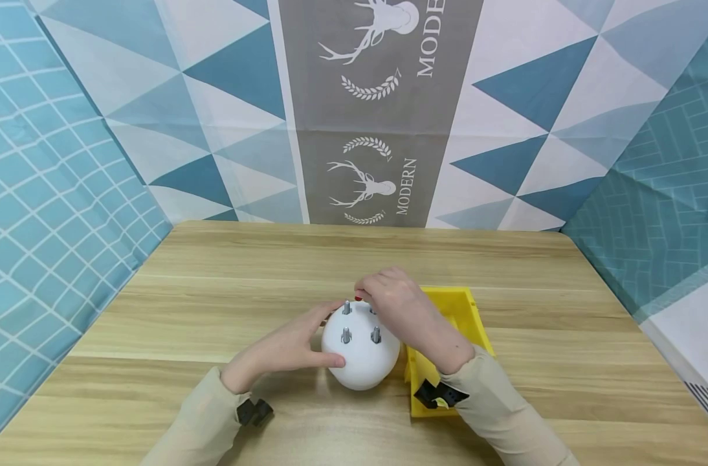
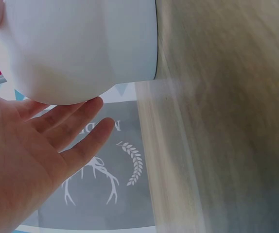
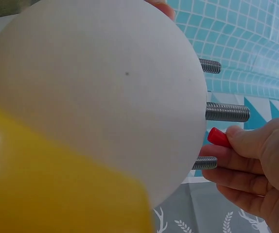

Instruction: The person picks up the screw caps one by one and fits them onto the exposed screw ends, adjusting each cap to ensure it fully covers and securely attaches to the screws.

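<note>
A white rounded body [image 1: 360, 369] stands on the table with several threaded metal bolts [image 3: 228, 112] sticking up from its top. My left hand [image 1: 284, 349] holds it from the left, thumb on the near side and fingers round the far side. Between thumb and forefinger, my right hand [image 1: 403, 314] pinches a small red cap [image 3: 219, 137]. In the right wrist view the cap is beside the bolts and apart from the longest-looking one. The right hand partly covers the bolts at the far right in the head view.
A yellow plastic bin [image 1: 476, 321] stands just right of the white body, beneath my right forearm; its contents are mostly hidden. The wooden table [image 1: 226, 285] extends to both sides. Patterned cloth [image 1: 243, 116] hangs behind it.
</note>
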Tool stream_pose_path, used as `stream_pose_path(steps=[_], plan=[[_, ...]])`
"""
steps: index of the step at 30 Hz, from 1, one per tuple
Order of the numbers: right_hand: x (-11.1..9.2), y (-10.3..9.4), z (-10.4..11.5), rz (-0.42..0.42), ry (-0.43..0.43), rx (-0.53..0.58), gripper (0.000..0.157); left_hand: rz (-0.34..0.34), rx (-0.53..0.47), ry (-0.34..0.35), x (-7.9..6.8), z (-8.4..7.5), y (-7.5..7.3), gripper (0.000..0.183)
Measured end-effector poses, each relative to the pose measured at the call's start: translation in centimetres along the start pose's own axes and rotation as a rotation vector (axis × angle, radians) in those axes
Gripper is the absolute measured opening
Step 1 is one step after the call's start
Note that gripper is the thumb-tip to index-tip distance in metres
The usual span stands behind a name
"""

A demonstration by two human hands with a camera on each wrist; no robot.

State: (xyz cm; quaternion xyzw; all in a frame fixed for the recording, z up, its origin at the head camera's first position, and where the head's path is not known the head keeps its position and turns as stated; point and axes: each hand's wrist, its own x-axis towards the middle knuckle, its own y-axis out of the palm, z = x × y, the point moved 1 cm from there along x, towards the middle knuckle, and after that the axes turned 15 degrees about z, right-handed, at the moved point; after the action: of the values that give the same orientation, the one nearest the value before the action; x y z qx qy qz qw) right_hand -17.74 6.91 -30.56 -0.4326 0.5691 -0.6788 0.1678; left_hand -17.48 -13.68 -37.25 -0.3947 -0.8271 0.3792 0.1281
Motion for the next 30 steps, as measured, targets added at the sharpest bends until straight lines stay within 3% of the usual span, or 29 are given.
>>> stream_pose_path(steps=[13,30], plan=[[0.20,0.04,0.26,-0.004,-0.032,0.005,0.009,0.006,-0.014,0.013,-0.01,0.07,-0.02,0.085],[0.14,0.53,0.61,0.063,-0.039,0.030,0.014,0.008,-0.006,0.007,0.02,0.13,-0.04,0.086]])
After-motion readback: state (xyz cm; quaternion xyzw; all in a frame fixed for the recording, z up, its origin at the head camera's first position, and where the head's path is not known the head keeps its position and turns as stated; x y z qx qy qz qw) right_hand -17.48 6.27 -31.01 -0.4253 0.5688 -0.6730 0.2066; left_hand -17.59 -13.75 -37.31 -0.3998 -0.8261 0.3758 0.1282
